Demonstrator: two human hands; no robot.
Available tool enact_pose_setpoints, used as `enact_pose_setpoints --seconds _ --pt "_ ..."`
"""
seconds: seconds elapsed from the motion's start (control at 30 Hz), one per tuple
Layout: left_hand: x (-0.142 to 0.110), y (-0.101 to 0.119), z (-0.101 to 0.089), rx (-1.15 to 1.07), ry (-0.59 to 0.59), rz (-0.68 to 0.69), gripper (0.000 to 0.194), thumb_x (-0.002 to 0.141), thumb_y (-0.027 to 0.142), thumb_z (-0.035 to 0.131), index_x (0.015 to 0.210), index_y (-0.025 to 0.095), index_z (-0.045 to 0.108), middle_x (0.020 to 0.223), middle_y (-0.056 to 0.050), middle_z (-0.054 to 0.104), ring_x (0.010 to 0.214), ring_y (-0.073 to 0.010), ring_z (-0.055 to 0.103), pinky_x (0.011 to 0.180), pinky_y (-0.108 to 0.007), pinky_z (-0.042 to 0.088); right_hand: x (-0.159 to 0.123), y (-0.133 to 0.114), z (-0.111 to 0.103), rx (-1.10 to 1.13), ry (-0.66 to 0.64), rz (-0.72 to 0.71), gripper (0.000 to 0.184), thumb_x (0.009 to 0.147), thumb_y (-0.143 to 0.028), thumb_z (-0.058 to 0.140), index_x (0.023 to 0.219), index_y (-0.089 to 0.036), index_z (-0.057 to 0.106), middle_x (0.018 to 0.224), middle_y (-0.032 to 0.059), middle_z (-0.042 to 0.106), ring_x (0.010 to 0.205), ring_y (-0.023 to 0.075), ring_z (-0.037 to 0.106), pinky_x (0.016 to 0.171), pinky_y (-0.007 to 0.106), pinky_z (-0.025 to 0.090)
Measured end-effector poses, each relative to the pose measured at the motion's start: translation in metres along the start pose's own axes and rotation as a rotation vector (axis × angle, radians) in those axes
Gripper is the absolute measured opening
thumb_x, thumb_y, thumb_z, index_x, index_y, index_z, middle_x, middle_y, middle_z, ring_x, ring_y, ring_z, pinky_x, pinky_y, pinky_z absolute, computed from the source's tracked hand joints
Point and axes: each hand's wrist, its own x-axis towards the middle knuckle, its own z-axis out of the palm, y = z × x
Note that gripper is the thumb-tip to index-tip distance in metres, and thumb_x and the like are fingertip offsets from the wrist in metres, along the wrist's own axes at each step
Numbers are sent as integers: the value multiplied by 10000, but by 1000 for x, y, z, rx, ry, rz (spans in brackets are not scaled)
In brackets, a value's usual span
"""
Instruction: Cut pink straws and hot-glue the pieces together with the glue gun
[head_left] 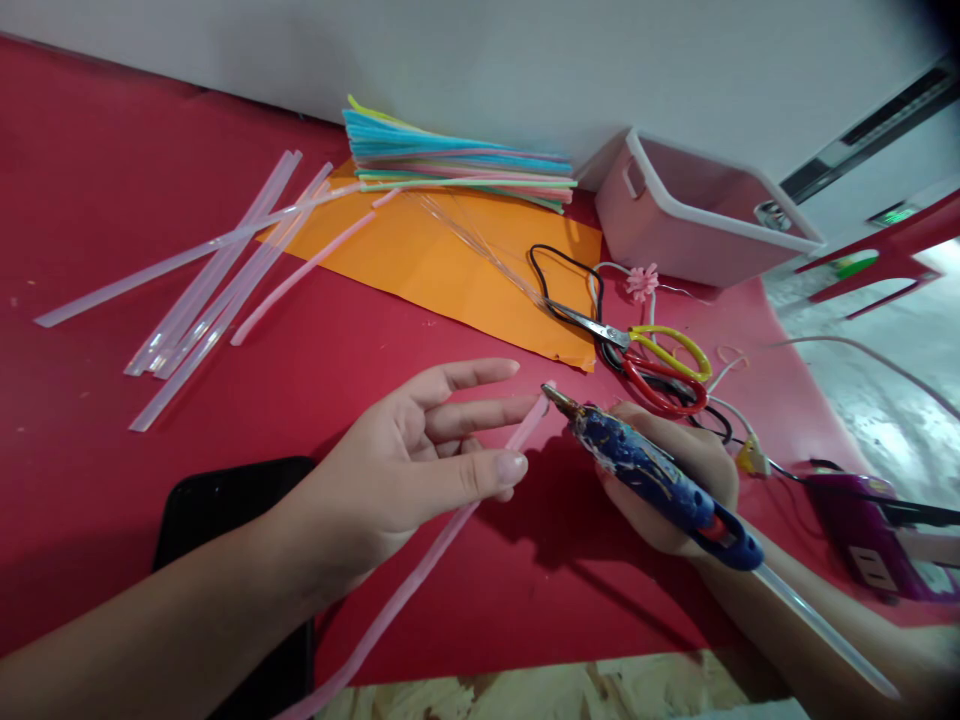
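In the head view, my left hand (442, 450) pinches a long pink pipe cleaner (427, 565) between thumb and fingers near its upper end. The strip's tail trails down past the table's front edge. My right hand (667, 470) is wrapped round a blue glue gun (652, 470), with a clear glue stick (817, 625) poking out of its back. The gun's metal nozzle (562, 400) meets or nearly meets the pipe cleaner's tip; exact contact is hard to tell. Part of my right fingers is hidden behind the gun.
A bundle of coloured pipe cleaners (457, 155) and an orange sheet (450, 270) lie at the back. Several glue sticks (202, 290) are at left. Scissors (667, 365) with cords lie right, before a pink bin (690, 220). A black phone (225, 510) sits under my left forearm; a purple power strip (862, 530) is far right.
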Motion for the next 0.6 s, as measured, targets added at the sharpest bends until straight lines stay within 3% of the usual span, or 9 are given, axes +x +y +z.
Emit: enact_pose_setpoints --seconds 0.4,0.6 --pt "1 -2 -2 -34 -10 18 438 756 154 834 1126 354 712 1118 56 765 808 -65 711 735 -150 578 -1 3 -1 -57 17 18 151 759 -135 658 831 -239 575 690 -7 620 527 133 592 489 252 479" --pt "3 0 1 -22 29 8 429 730 146 851 1104 307 715 1100 39 765 806 -79 721 729 -166 587 -4 5 2 -75 101 30 159 776 -137 668 853 -254 593 665 -21 609 520 141 591 480 256 470"
